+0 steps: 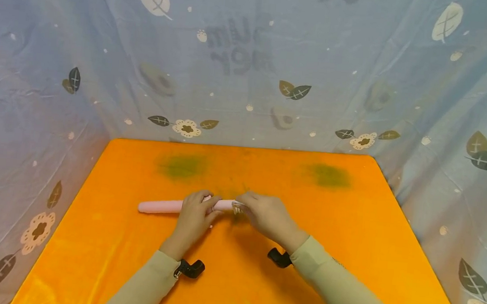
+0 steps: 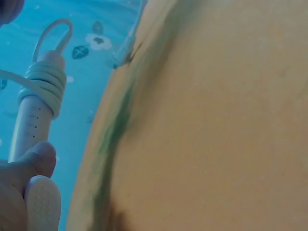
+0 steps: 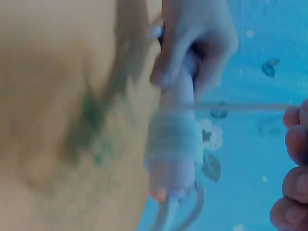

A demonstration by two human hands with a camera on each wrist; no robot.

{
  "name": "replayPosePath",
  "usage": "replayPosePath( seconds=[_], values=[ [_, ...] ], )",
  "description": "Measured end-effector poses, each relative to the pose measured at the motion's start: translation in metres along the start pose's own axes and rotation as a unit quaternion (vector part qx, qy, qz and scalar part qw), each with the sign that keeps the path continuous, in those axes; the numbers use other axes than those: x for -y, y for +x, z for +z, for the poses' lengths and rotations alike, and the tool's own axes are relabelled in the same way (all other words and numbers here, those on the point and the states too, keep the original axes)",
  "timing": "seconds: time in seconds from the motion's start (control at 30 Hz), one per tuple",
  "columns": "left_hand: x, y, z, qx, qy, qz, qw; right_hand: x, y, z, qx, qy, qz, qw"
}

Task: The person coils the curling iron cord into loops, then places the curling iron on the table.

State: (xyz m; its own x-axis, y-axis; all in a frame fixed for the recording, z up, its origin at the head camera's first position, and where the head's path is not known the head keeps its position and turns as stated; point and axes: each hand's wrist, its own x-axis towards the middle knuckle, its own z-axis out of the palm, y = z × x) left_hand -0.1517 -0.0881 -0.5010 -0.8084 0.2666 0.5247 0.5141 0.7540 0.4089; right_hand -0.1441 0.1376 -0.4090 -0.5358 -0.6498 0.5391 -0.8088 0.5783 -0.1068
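Observation:
A pink curling iron (image 1: 159, 206) with a rounded tip lies nearly level above the orange table, its tip toward the left. My left hand (image 1: 193, 215) grips it around the handle. Small dots run along that handle (image 2: 32, 127), and a textured thumb lever (image 2: 43, 204) sticks out beside the thumb. Several turns of pale cord (image 3: 174, 137) wrap the handle's end, where a loop of cord hangs out. From the wrap, a taut length of cord runs to my right hand (image 1: 270, 217), whose curled fingers (image 3: 296, 185) hold it.
An orange cloth-covered table (image 1: 342, 218) with greenish smudges (image 1: 330, 175) lies below. Bluish curtains (image 1: 252, 51) printed with leaves and flowers hang behind it and on both sides. Black wrist-camera mounts (image 1: 191, 268) stick out by both sleeves.

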Motion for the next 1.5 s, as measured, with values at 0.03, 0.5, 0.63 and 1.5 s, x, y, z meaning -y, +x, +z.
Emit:
replayPosePath(
  seconds=[0.03,0.5,0.63,1.5],
  values=[
    [0.000,-0.001,0.000,0.004,-0.002,0.005,1.0000,-0.003,0.001,-0.002,0.000,-0.005,-0.002,1.000],
    [-0.015,-0.008,-0.005,0.069,-0.031,0.110,0.9910,-0.042,0.010,-0.019,-0.043,0.027,0.029,0.998],
    [-0.016,-0.010,-0.008,0.079,-0.034,0.113,0.9899,-0.049,0.007,-0.017,-0.036,0.043,0.048,0.997],
    [-0.022,0.010,-0.038,-0.109,-0.121,0.016,0.9866,-0.038,-0.022,0.030,0.056,0.008,0.050,0.997]
  ],
)
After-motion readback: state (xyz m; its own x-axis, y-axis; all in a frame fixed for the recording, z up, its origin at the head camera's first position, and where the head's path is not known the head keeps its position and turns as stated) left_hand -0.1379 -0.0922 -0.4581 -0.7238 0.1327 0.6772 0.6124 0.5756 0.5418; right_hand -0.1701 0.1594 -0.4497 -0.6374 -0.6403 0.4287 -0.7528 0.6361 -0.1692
